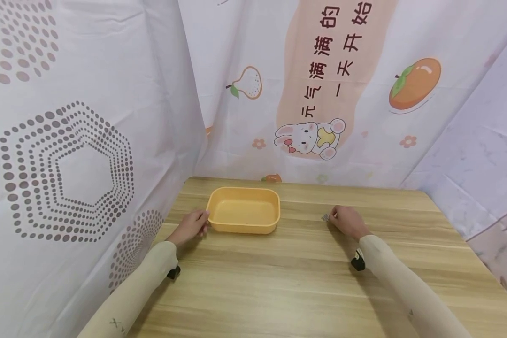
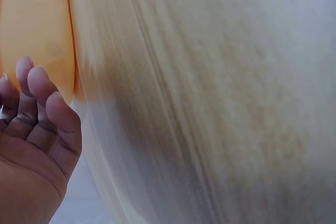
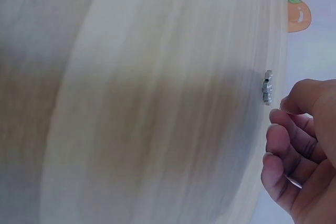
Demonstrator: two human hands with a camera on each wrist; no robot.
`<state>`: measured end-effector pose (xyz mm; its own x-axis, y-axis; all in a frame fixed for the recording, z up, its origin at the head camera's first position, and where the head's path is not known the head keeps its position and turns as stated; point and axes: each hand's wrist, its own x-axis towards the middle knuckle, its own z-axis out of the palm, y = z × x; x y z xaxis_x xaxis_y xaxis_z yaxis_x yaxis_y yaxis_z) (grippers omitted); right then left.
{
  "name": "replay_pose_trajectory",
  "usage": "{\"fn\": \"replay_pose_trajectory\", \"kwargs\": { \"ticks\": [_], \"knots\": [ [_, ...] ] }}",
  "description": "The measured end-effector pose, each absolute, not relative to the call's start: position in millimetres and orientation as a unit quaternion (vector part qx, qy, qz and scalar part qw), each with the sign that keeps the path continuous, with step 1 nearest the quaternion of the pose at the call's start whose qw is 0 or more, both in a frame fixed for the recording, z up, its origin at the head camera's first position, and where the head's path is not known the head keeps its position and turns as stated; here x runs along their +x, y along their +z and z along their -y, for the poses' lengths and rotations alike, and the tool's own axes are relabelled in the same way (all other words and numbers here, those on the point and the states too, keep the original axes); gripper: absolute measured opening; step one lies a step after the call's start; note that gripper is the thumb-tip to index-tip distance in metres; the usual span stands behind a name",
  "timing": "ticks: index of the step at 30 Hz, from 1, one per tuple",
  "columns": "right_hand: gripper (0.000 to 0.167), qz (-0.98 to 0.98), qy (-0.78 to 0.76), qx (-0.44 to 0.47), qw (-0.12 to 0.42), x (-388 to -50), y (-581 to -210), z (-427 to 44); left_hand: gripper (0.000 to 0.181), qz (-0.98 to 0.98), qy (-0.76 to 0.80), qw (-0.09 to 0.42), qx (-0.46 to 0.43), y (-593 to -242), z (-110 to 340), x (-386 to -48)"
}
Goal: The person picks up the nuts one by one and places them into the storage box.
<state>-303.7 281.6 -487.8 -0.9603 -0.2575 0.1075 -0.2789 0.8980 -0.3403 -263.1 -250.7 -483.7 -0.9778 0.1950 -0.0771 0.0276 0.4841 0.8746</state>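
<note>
A yellow rectangular tray (image 1: 242, 230) stands on the table, left of its middle. At its left end my left hand (image 1: 193, 224) grips the rim, thumb on top. In the left wrist view the curled fingers (image 2: 39, 85) lie against the tray's outer wall (image 2: 44, 35), with the thumb hidden. Well to the right of the tray, my right hand (image 1: 348, 220) has thumb and forefinger pinched together at a small silver ornament (image 1: 325, 217). Seen from the right wrist, the knobbly ornament (image 3: 268, 87) projects just past those fingertips; the part between them is too small to make out.
The wood-grain table (image 1: 253, 281) runs back to a printed cloth (image 1: 236, 122) with fruit, a rabbit and writing. A white patterned cloth (image 1: 84, 178) hangs close along the left side, and another pale cloth (image 1: 477, 155) borders the right.
</note>
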Motion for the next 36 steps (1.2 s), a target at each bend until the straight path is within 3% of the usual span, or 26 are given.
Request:
{"fn": "replay_pose_trajectory", "kwargs": {
  "ticks": [36],
  "knots": [
    [0.014,0.966,0.204,0.149,0.063,-302,-478,-253,0.043,-0.854,0.509,0.084,0.061,-482,249,-261]
  ]
}}
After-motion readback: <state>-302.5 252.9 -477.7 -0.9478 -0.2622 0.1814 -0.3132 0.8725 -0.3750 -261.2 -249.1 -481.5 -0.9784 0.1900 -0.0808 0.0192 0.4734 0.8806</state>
